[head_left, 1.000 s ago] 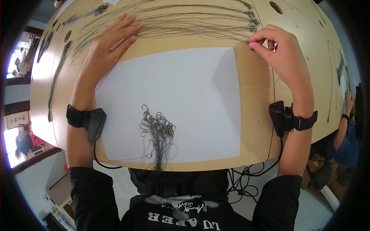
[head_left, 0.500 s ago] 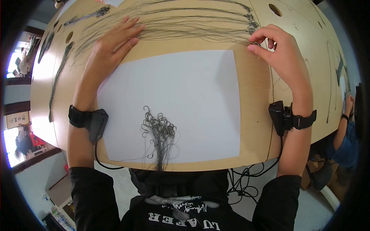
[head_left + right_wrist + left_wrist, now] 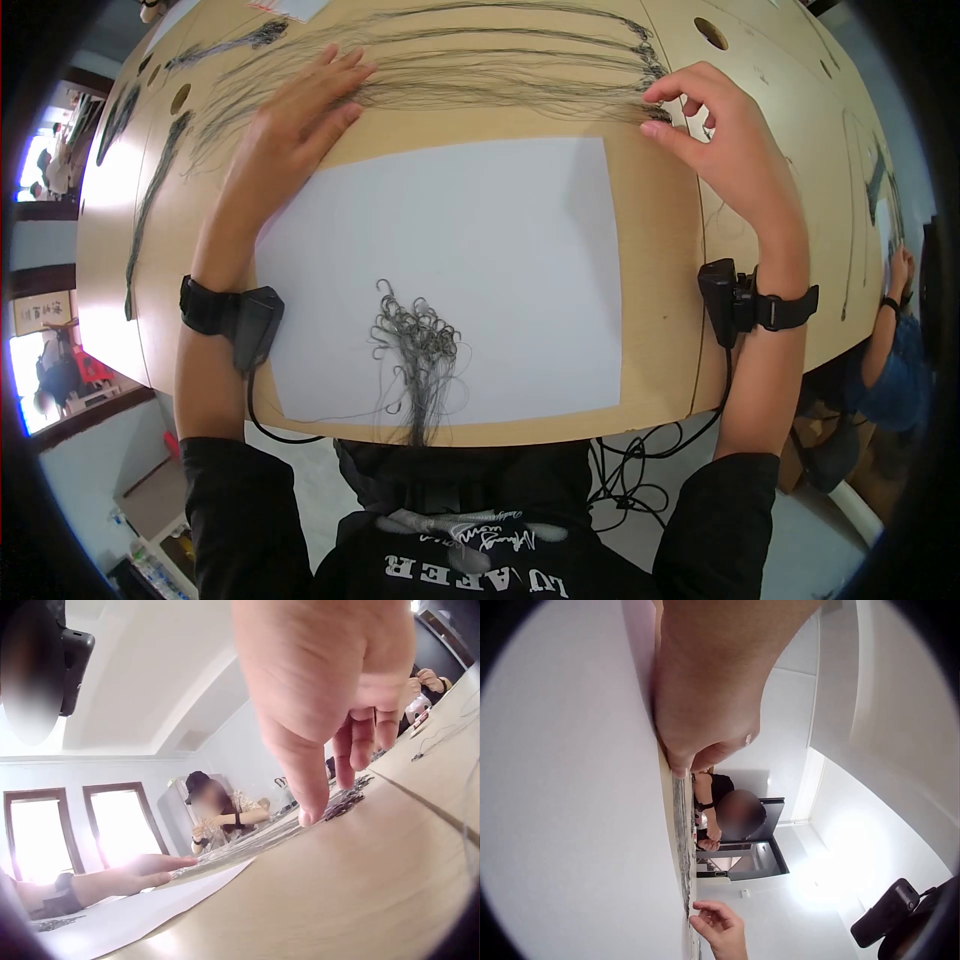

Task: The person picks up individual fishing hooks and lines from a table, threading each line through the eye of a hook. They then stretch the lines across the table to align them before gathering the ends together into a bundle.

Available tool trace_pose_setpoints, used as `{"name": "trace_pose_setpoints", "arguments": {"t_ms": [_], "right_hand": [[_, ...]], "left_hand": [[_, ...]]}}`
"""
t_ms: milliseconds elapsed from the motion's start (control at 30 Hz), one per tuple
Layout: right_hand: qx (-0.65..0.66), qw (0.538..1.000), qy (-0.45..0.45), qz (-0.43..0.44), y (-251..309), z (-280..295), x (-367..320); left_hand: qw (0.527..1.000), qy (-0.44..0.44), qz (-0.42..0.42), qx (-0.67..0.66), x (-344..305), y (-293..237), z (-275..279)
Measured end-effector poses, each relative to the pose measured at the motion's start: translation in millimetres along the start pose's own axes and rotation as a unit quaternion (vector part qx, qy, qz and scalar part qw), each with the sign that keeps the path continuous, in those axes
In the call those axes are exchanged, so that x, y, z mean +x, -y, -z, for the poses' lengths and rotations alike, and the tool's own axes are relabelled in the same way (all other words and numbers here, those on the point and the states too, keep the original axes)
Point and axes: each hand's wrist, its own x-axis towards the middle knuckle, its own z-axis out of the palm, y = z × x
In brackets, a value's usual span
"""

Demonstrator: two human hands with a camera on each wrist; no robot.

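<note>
Head camera, looking down over the counter (image 3: 660, 320), shows a person with both hands at the far side of a white sheet (image 3: 500, 240). Their left hand (image 3: 298, 112) lies palm down, fingers extended and a little spread, over long dark strands (image 3: 500, 82) that run sideways across the wood; its grip is loose, clenching nothing. The right hand (image 3: 722, 125) is by the strands' clumped, hook-like ends (image 3: 346, 804), its thumb and forefinger bent toward each other but parted, so that grip looks released; whether a fingertip touches the clump I can't tell. From the right wrist, you can see the thumb pointing down just beside that dark clump, with the other fingers curved behind it. Nearer the person, a bunch of hooks (image 3: 415, 325) sits on the sheet, its thin lines trailing down past the counter's near edge. Off to the left lie a long dark bundle (image 3: 150, 215) and a shorter one (image 3: 230, 43), close to round holes in the wood. A black device is strapped on each wrist, cabled. Across the counter, in the right wrist view, sits somebody in a dark cap (image 3: 198, 782).
</note>
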Motion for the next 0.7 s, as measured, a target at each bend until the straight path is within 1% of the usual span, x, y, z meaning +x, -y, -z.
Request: {"name": "trace_pose_setpoints", "arguments": {"t_ms": [33,133,233,333,433,533,567,667,700], "right_hand": [[0.002,1.0,0.006,-0.009,2,-1,1],[-0.034,0.999,-0.007,0.03,0,-3,6],[-0.078,0.996,-0.02,0.039,0,1,10],[-0.097,0.992,0.036,0.071,-14,6,30],[-0.075,0.991,0.09,0.07,-27,6,56],[-0.025,0.987,0.157,0.021,-23,12,71],[-0.018,0.985,0.168,0.028,-24,12,74],[0.011,0.98,0.197,0.011,-18,15,77],[0.007,0.981,0.192,0.017,-17,15,76]], "left_hand": [[1.0,-0.001,-0.005,0.0,0,0,0],[0.995,-0.011,0.062,-0.073,-1,-9,-1],[0.999,-0.025,0.029,-0.037,-1,-10,3],[0.999,-0.028,0.033,-0.015,-2,-6,4],[0.999,-0.023,0.027,0.005,-2,-3,5],[0.999,-0.023,0.028,0.019,-1,-4,5],[0.999,-0.023,0.028,0.021,-1,-5,6],[0.999,-0.023,0.034,0.017,-2,-7,6],[0.999,-0.021,0.04,0.01,-2,-8,7]]}}
